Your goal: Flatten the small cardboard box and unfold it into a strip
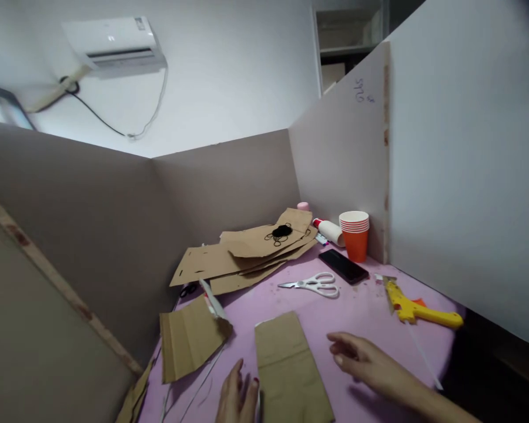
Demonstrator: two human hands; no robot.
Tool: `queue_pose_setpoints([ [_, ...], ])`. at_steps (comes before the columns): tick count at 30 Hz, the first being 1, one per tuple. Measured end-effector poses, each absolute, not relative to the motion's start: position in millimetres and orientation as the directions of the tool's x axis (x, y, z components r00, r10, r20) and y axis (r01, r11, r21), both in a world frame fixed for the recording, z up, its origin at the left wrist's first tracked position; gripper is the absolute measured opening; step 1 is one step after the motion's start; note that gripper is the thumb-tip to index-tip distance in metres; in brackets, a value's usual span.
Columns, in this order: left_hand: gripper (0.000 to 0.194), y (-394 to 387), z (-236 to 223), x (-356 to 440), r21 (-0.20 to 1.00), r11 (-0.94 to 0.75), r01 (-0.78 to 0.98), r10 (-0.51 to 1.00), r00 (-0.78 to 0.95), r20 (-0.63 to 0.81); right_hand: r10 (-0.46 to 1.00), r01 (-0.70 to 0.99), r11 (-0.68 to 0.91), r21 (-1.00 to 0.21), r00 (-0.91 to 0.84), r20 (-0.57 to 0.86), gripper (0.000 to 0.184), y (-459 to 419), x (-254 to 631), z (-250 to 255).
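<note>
A long rectangular piece of cardboard lies on the pink table, running toward the near edge. At its left edge is my left hand, thumb and fingers apart; the lower part of this hand is cut off by the frame. A thin pale edge shows beside the thumb, too little of it to name. My right hand hovers to the right of the cardboard, fingers loosely bent and apart, holding nothing. White-handled scissors lie beyond the cardboard. A yellow hot glue gun rests right of my right hand.
A bent cardboard piece sits at the left. Stacked cardboard sheets bearing black cord lie at the back. A phone and orange paper cups stand along the right. Grey partitions enclose the pink tabletop.
</note>
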State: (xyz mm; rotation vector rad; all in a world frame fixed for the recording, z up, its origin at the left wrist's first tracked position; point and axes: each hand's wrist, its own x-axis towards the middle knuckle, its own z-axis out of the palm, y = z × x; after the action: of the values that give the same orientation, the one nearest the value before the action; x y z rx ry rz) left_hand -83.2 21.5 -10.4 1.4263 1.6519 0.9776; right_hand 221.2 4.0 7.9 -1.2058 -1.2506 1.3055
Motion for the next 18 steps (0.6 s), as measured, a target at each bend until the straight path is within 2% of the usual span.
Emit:
queue_pose_setpoints([
  [4,0.087,28.6,-18.2,-58.6,0.935,0.092,0.343,0.985,-0.169,-0.035,0.993,-0.109,-0.105,-0.989,-0.063,-0.098,0.065,21.8,169.7,-15.0],
  [7,0.082,32.4,-18.5,-45.7,0.934,0.045,0.354,0.980,-0.197,0.028,0.997,-0.156,-0.070,-0.985,-0.027,-0.067,0.066,32.6,153.9,-21.3],
  [9,0.080,33.6,-20.3,-40.3,0.947,0.005,0.322,0.971,-0.226,0.072,0.999,-0.173,-0.049,-0.984,-0.020,-0.047,0.059,35.0,149.6,-20.5],
  [11,0.080,34.7,-24.1,-36.6,0.979,-0.060,0.193,0.966,-0.238,0.106,0.999,-0.195,-0.027,-0.980,-0.043,-0.019,0.046,33.4,147.7,-17.9],
  [13,0.079,36.2,-28.5,-33.7,0.992,-0.125,0.007,0.968,-0.218,0.123,0.992,-0.306,-0.030,-0.952,-0.128,0.010,0.035,29.5,147.0,-14.8],
  [15,0.076,38.1,-30.9,-30.9,0.980,-0.152,-0.128,0.973,-0.195,0.126,0.972,-0.468,-0.072,-0.881,-0.230,0.043,0.035,25.4,147.0,-10.8],
  [18,0.066,40.2,-27.4,-26.5,0.975,-0.163,-0.153,0.968,-0.217,0.127,0.962,-0.578,-0.083,-0.812,-0.260,0.086,0.039,22.4,148.7,-1.5],
])
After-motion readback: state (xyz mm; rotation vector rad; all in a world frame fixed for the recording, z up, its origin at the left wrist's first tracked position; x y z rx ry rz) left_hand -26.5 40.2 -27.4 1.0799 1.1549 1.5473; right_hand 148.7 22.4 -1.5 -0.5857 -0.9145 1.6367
